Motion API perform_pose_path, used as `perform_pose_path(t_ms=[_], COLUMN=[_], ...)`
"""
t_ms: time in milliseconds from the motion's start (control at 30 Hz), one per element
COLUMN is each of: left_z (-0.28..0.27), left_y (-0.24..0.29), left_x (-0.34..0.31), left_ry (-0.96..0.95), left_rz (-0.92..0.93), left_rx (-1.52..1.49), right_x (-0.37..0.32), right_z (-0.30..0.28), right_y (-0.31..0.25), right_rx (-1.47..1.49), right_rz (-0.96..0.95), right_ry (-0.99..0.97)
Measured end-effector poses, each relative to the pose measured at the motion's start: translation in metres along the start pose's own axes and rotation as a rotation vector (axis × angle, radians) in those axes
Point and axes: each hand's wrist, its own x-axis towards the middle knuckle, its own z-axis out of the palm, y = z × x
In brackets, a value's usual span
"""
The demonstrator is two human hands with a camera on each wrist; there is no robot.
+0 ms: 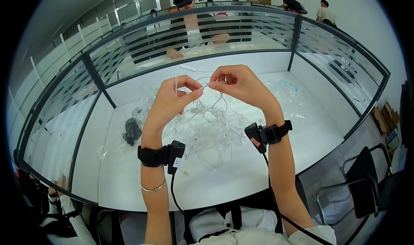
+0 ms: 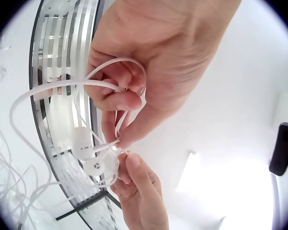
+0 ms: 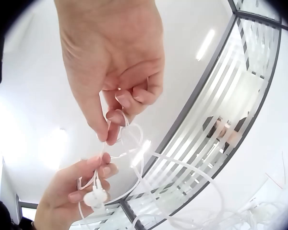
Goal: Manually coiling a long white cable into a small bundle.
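In the head view, the left hand (image 1: pixel 172 96) and the right hand (image 1: pixel 246 85) are raised above the table, fingertips close together. Thumb and fingers of the left hand (image 2: pixel 149 62) pinch a thin white cable (image 2: pixel 57 83), part of which loops around its fingers. White earbuds (image 2: pixel 93 166) dangle just below its fingertips; the right wrist view also has these earbuds (image 3: pixel 95 197) beside the left hand (image 3: pixel 62 194). The right hand (image 3: pixel 115 62) pinches a thin strand of cable between thumb and fingers. Beneath both hands lies a tangle of white cables (image 1: pixel 211 111).
Clear plastic bags (image 1: pixel 290 89) lie on the right of the white table (image 1: pixel 129 180). A black object (image 1: pixel 132 130) sits at the left. A glass-topped partition (image 1: pixel 198 59) surrounds the table, with another person (image 1: pixel 194 37) behind it. A black chair (image 1: pixel 364 184) stands at right.
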Motion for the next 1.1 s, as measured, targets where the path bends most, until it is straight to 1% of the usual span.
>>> perform_pose_path(t_ms=[133, 267, 333, 367, 467, 600, 700, 733, 800, 833, 933, 1000, 1100], left_z=[-0.003, -0.006, -0.008, -0.008, -0.002, -0.007, -0.010, -0.011, -0.013, -0.015, -0.009, -0.001, 0.009], left_y=[-0.002, -0.005, -0.010, -0.008, -0.006, -0.005, -0.008, -0.005, -0.008, -0.013, -0.013, -0.011, -0.019], left_x=[0.001, 0.001, 0.005, 0.004, -0.001, -0.001, -0.001, -0.001, -0.001, 0.001, 0.000, -0.001, 0.007], left_ry=[-0.033, -0.134, -0.195, -0.209, -0.146, -0.229, -0.246, -0.251, -0.266, -0.307, -0.306, -0.195, -0.073], left_rz=[-0.009, -0.022, 0.010, -0.021, -0.015, -0.056, -0.007, 0.003, -0.004, 0.011, 0.082, 0.071, 0.101], left_rx=[-0.093, -0.253, -0.314, -0.313, -0.088, -0.049, -0.176, -0.227, -0.415, -0.481, -0.570, -0.460, -0.431], right_x=[0.000, 0.000, 0.001, 0.001, 0.002, 0.001, 0.001, 0.000, 0.000, 0.001, 0.002, 0.003, 0.002], right_z=[0.000, -0.001, 0.000, 0.000, -0.001, -0.005, -0.009, -0.011, -0.013, -0.013, -0.011, -0.009, -0.006], right_y=[0.000, -0.002, 0.000, 0.001, 0.003, 0.008, 0.012, 0.013, 0.016, 0.021, 0.022, 0.025, 0.024], right_rx=[-0.002, 0.064, 0.095, 0.094, 0.128, 0.140, 0.154, 0.160, 0.182, 0.191, 0.176, 0.176, 0.177], right_rz=[-0.034, -0.061, -0.088, -0.079, -0.037, 0.011, -0.017, 0.013, 0.019, 0.005, 0.025, 0.019, 0.022], right_ry=[0.021, 0.014, 0.053, 0.057, 0.104, 0.100, 0.106, 0.089, 0.055, 0.050, 0.036, 0.034, 0.018])
